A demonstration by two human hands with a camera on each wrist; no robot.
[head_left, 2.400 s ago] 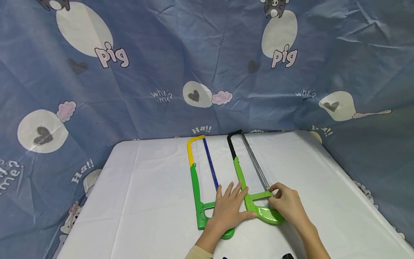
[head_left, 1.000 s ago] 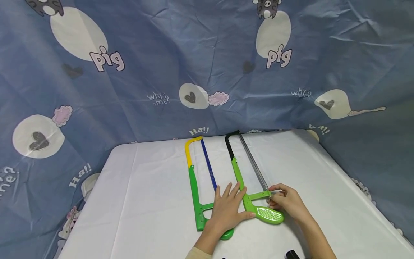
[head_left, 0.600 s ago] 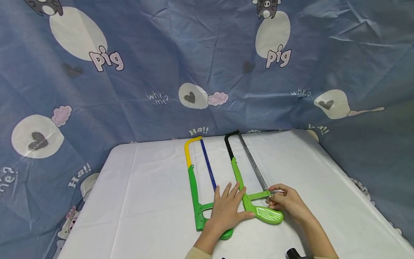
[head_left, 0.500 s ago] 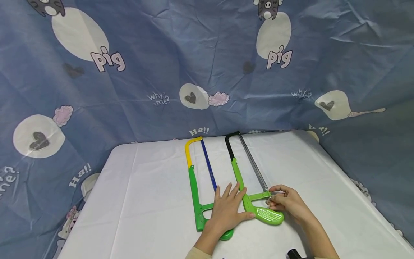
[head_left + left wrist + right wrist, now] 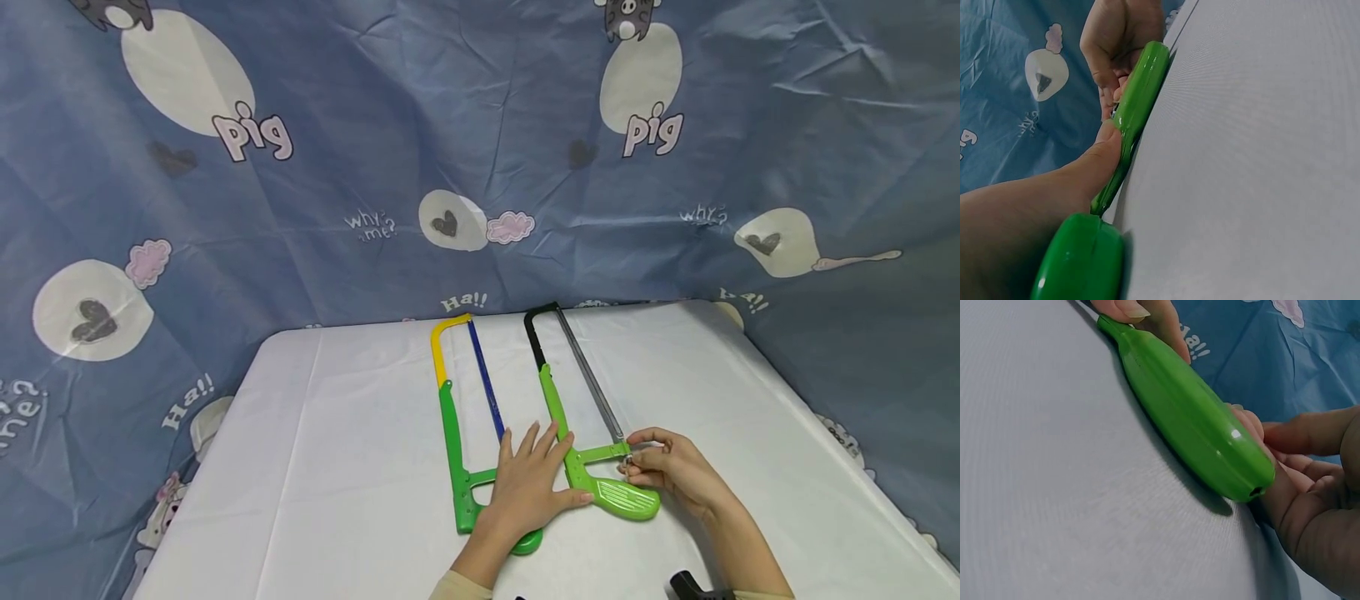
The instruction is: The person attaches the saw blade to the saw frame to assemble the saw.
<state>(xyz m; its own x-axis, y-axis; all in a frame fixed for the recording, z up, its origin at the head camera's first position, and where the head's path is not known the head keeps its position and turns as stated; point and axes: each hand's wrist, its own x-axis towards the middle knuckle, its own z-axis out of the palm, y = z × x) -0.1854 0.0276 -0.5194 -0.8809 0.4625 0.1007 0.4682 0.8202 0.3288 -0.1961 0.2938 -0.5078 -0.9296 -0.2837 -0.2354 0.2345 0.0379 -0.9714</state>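
Observation:
Two hacksaws lie side by side on the white-covered table. The right one (image 5: 552,400) has a light green handle, a black front frame and a grey blade; the left one (image 5: 452,425) has a darker green handle, a yellow front and a blue blade. My left hand (image 5: 522,483) rests with spread fingers across both frames, its thumb at the light green handle (image 5: 1191,412). With thumb and fingers, my right hand (image 5: 678,473) pinches the small metal wing nut (image 5: 627,458) at the near end of the grey blade. My fingers partly cover the nut.
The white tablecloth (image 5: 360,467) surrounds the saws. A blue printed curtain (image 5: 337,167) hangs behind the table's far edge and along its sides. A black device (image 5: 690,586) shows at my right wrist.
My right fingers have shifted their grip around the wing nut, and the right wrist has turned a little outward. My left hand and both hacksaws stay in place; the head view shifts slightly.

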